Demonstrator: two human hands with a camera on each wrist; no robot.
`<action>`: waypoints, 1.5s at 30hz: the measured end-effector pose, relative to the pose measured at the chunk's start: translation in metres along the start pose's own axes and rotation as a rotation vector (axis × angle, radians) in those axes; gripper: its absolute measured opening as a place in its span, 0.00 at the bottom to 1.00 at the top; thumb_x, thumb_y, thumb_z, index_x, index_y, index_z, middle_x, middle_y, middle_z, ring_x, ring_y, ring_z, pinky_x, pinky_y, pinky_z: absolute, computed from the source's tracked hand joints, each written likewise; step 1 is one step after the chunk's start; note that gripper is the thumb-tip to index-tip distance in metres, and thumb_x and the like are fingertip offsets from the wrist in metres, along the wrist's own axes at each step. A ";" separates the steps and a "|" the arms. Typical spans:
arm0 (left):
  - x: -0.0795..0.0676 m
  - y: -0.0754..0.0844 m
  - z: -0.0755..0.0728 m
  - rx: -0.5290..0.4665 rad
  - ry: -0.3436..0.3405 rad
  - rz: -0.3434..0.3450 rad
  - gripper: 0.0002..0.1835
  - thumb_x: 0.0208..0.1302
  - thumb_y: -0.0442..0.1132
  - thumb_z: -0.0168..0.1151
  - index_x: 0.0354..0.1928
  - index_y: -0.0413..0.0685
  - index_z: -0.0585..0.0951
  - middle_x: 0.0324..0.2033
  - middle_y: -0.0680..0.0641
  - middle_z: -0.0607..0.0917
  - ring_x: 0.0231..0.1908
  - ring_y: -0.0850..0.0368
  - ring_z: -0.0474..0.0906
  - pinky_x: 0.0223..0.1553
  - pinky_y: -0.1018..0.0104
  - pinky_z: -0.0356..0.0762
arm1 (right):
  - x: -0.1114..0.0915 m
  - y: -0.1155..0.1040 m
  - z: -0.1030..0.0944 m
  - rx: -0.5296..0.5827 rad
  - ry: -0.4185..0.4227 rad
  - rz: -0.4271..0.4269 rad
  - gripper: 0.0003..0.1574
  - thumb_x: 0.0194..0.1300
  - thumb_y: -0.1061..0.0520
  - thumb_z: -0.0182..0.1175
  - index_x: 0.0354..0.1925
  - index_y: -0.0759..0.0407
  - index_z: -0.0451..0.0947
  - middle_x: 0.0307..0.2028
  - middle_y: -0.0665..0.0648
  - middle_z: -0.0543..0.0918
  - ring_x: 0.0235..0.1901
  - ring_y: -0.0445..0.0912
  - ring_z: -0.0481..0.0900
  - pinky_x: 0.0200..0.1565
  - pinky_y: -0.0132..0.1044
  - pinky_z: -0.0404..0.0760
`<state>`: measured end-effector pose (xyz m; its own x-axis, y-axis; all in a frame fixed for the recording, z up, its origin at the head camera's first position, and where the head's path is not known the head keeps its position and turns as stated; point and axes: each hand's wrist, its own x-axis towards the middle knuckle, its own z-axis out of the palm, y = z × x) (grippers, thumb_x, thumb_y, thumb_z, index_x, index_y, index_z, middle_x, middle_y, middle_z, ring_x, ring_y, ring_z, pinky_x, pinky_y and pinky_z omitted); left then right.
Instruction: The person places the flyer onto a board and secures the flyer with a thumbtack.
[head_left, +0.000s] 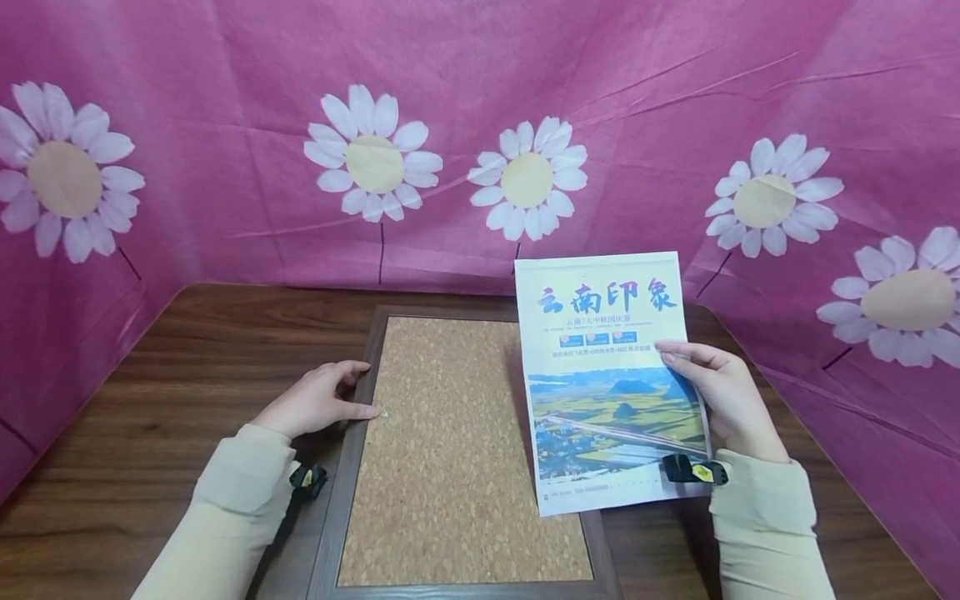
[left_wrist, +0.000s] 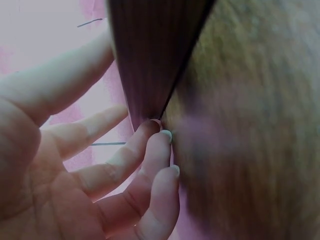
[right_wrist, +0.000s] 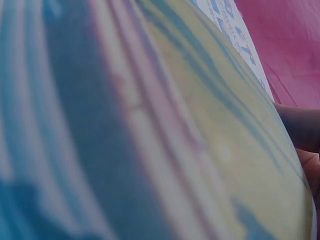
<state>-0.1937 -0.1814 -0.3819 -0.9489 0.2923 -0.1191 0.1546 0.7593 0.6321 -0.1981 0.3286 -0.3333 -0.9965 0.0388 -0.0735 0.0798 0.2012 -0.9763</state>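
A framed cork board [head_left: 457,467] lies on the wooden table, in the middle of the head view. My left hand [head_left: 318,400] holds its left frame edge [left_wrist: 145,50], thumb on the top side and the other fingers curled at the edge. To the right, my right hand [head_left: 723,392] pinches the right edge of a printed travel poster [head_left: 607,433]. This white sheet carries large Chinese characters above a landscape picture. It is raised over the board's right side and hides part of it. In the right wrist view the poster [right_wrist: 215,135] fills most of the picture, and little of the hand shows.
The brown wooden table [head_left: 150,417] extends around the board. Behind and at both sides hangs a pink cloth [head_left: 247,100] with large white daisies. Each wrist wears a black strap device [head_left: 307,481].
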 end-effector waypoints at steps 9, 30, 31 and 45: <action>0.000 0.001 -0.001 -0.011 -0.011 -0.019 0.41 0.60 0.54 0.70 0.69 0.37 0.68 0.54 0.33 0.78 0.53 0.40 0.75 0.54 0.42 0.73 | 0.000 0.000 0.003 -0.006 0.000 -0.022 0.12 0.68 0.52 0.64 0.48 0.41 0.87 0.36 0.36 0.87 0.29 0.38 0.86 0.31 0.32 0.85; 0.003 0.000 0.000 -0.004 -0.011 -0.011 0.42 0.60 0.53 0.70 0.69 0.36 0.68 0.53 0.33 0.77 0.53 0.39 0.75 0.55 0.42 0.73 | 0.000 -0.001 0.011 -0.034 -0.016 0.008 0.12 0.68 0.51 0.64 0.49 0.42 0.86 0.36 0.37 0.87 0.29 0.39 0.86 0.32 0.33 0.85; 0.003 0.000 0.000 -0.004 -0.010 -0.013 0.42 0.60 0.53 0.70 0.69 0.36 0.68 0.53 0.33 0.77 0.53 0.39 0.74 0.55 0.42 0.73 | 0.000 -0.002 0.012 -0.041 -0.020 0.006 0.13 0.68 0.51 0.64 0.50 0.42 0.86 0.36 0.36 0.87 0.29 0.39 0.86 0.33 0.33 0.85; 0.003 -0.001 -0.002 -0.006 -0.018 0.012 0.42 0.60 0.52 0.71 0.69 0.35 0.67 0.54 0.31 0.77 0.54 0.37 0.75 0.55 0.41 0.73 | -0.003 -0.010 0.036 -0.030 -0.039 -0.033 0.12 0.67 0.50 0.64 0.49 0.44 0.86 0.36 0.39 0.88 0.29 0.38 0.86 0.32 0.32 0.85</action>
<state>-0.1972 -0.1824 -0.3808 -0.9418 0.3118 -0.1258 0.1639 0.7524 0.6380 -0.1964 0.2914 -0.3305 -0.9987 -0.0061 -0.0502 0.0474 0.2307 -0.9719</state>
